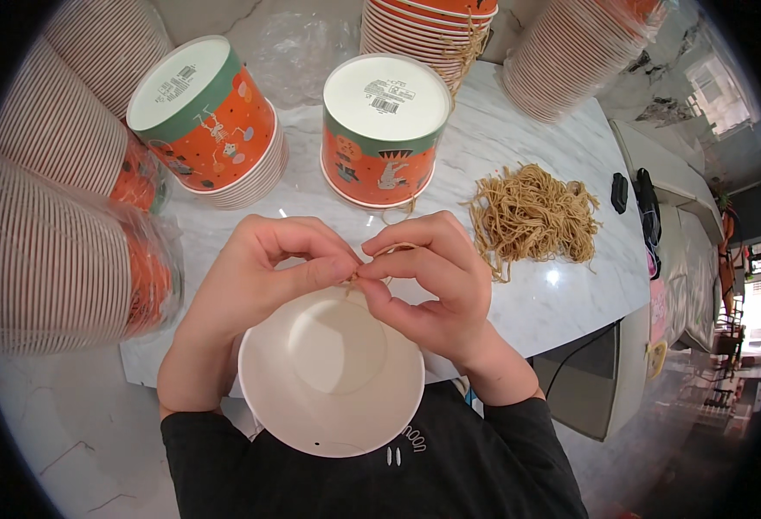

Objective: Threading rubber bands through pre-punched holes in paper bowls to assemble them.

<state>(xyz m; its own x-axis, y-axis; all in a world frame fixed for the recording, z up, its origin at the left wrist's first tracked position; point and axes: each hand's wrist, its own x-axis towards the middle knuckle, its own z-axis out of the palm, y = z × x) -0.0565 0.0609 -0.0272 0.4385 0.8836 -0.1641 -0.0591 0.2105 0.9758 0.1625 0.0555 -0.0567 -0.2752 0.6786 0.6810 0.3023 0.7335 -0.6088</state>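
A white-lined paper bucket [337, 411] rests tilted against my body, its open mouth facing up toward me. A small dark hole shows in its near wall. At the far rim, my left hand [268, 268] and my right hand [436, 285] meet with fingertips pinched together on a thin piece of tan twine [402, 247]. The fingers partly cover the twine, so I cannot tell if it is knotted. To the right of my right hand lies a loose heap of cut twine strands [536, 216] on the marble-patterned table [562, 294].
Upside-down orange and green buckets stand at the back: one at the centre [385, 130], and a nested stack [211, 130] to its left. Plastic-wrapped bucket stacks [60, 251] crowd the left. More stacks [579, 56] stand behind, one with twine strands [471, 52] hanging on it.
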